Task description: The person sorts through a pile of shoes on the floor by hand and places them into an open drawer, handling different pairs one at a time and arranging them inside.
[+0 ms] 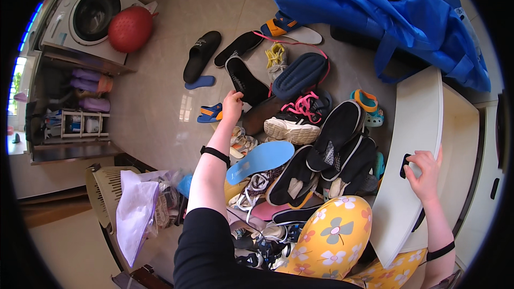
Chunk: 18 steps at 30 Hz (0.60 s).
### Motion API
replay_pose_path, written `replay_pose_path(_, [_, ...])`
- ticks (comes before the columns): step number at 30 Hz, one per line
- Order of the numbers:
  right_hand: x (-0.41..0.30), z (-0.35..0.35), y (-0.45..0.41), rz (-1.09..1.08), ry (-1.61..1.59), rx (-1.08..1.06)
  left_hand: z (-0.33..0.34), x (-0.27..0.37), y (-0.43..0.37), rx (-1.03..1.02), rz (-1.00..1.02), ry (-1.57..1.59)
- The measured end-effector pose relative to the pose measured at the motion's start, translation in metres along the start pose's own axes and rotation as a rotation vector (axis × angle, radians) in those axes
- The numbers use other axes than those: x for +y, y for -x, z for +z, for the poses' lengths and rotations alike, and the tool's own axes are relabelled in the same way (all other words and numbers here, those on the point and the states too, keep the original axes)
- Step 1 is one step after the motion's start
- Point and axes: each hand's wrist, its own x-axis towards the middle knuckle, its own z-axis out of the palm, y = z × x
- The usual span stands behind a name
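Observation:
My left hand [233, 106] is closed at the edge of a black cloth shoe [247, 82], over a pile of footwear. My right hand [423, 174] grips the top edge of a white cabinet door panel [417, 128], near its black handle [405, 165]. The panel stands swung out from the cabinet. Between my arms lie a light-blue insole [261, 162], several black slip-on shoes [335, 134], a black sneaker with pink laces [295, 122] and a navy slipper [300, 75]. My knee in yellow floral cloth [333, 233] covers part of the pile.
A big blue bag [361, 8] lies at the top right. A black clog [202, 56] and a blue-orange sandal [211, 113] rest on the tiles. Leftward are a red ball [131, 29], a washing machine [64, 20] and a beige basket [98, 192] beside a white-purple bag [136, 208].

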Motion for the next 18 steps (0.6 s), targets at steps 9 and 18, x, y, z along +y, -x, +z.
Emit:
replay_pose_path(9, [0.005, 0.007, -0.006, 0.032, 0.025, 0.046, -0.002, 0.013, -0.018, 0.093, -0.445, 0.189])
replay_pose_path(18, [0.003, 0.01, -0.007, 0.047, 0.013, 0.027, 0.021, 0.062, -0.004, -0.26, -0.288, 0.017])
